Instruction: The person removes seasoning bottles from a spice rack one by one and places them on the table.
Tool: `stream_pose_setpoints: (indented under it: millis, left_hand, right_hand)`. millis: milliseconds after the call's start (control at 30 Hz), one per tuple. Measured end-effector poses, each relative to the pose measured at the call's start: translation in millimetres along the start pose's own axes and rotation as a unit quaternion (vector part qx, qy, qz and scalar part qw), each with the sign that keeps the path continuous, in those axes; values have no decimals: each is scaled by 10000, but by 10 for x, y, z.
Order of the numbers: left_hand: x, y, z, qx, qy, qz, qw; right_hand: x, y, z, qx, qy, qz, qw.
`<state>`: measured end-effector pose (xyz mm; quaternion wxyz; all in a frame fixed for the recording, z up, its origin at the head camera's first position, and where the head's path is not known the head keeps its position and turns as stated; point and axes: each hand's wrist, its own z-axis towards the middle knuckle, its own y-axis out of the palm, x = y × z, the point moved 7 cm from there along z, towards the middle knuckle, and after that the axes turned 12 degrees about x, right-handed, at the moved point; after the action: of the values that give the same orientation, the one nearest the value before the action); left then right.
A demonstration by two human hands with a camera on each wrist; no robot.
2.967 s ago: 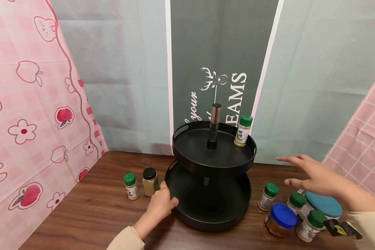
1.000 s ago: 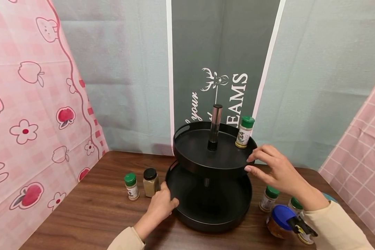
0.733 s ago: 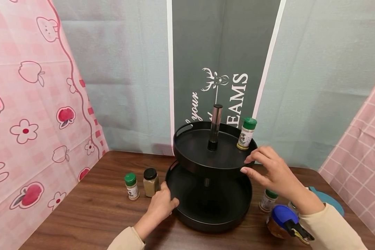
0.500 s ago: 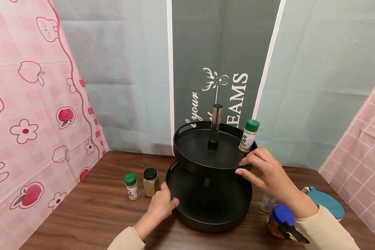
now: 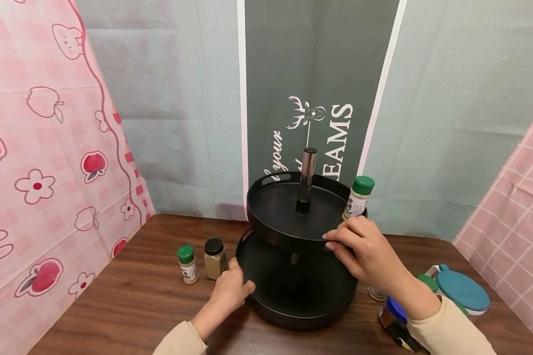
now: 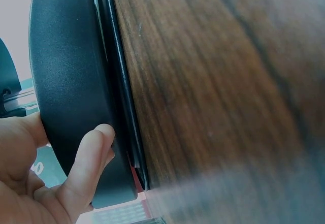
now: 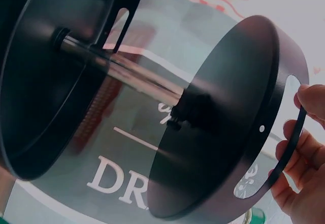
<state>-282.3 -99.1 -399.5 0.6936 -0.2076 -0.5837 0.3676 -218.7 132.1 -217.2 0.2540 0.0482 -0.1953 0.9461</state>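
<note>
A black two-tier turntable stands mid-table, with an upper tray and a wider lower tray on a metal post. My right hand grips the upper tray's rim at its front right. In the right wrist view, the fingers curl at the handle slot and the thumb lies on the rim. At the lower tray's left side, my left hand holds the wall between thumb and fingers, as the left wrist view shows. A green-capped spice jar stands upright on the upper tray, just behind my right hand.
Left of the turntable stand another green-capped spice jar and a black-capped spice jar. On the right are a blue-lidded jar, green-capped jars and a teal-lidded container, partly hidden by my right arm. Curtains hang behind.
My right hand has come from above the right-hand jars to the upper tray's rim and moved left along the front. The tray has turned, carrying its jar forward and right. My left hand stays put.
</note>
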Motion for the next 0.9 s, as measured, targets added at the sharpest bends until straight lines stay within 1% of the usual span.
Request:
stream_pose_setpoints:
  millis: [133, 333, 500, 633, 800, 900]
  left_hand:
    - [4, 5, -6, 3, -4, 22, 10000]
    - [21, 0, -9, 17, 43, 45, 10000]
    - [23, -7, -6, 28, 46, 61, 10000]
    - [13, -8, -5, 36, 28, 71, 10000]
    - [18, -14, -9, 68, 121, 9, 9999]
    - [23, -12, -15, 73, 162, -34, 9998]
  right_hand:
    - [-65, 32, 26, -54, -21, 14, 10000]
    - [-129, 121, 37, -470, 132, -124, 9987]
    - [-176, 204, 75, -738, 304, -254, 9965]
    - [-256, 290, 124, -977, 367, -534, 9931]
    - [-363, 398, 185, -1153, 243, -1051, 9875]
    - [-394, 444, 204, -1243, 246, -1240, 9841]
